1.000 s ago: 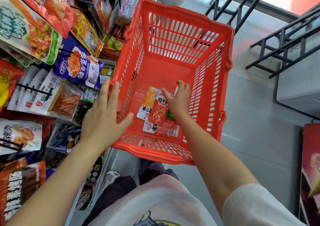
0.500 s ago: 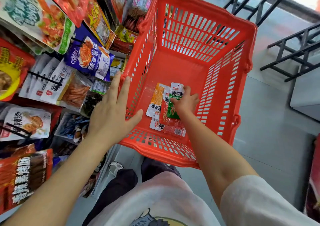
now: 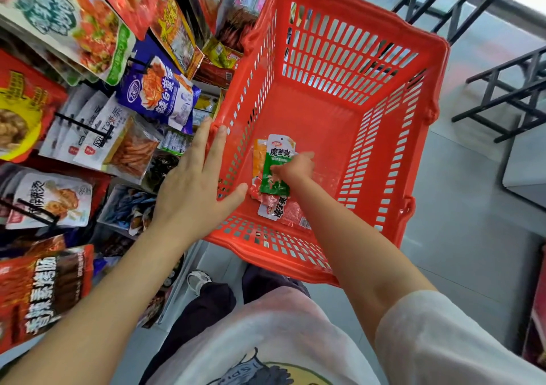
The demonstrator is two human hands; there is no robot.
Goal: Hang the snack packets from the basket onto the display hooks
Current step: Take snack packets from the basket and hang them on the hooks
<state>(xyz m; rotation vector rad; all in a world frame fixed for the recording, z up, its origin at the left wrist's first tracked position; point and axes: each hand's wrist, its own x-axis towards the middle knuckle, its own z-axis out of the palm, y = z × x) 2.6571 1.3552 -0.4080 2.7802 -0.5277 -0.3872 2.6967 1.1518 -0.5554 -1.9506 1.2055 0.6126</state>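
A red plastic basket (image 3: pixel 384 59) sits in front of me on the floor. Inside it my right hand (image 3: pixel 295 167) pinches a green and white snack packet (image 3: pixel 276 163), lifted off the bottom. Under it lie an orange packet (image 3: pixel 259 160) and a red packet (image 3: pixel 283 210) on the basket floor. My left hand (image 3: pixel 192 186) rests flat with straight fingers on the basket's left rim. Black display hooks (image 3: pixel 85 127) with hanging snack packets fill the rack at the left.
The rack at left holds many hung packets, among them a blue one (image 3: pixel 159 95) and a red one (image 3: pixel 38 293). Black metal frames (image 3: pixel 502 89) stand at the right on the grey tiled floor. My shoe (image 3: pixel 198 281) shows beneath the basket.
My right hand has closed on the green packet and raised it from the pile. The view has shifted so the basket sits further right. My left hand stays on the rim.
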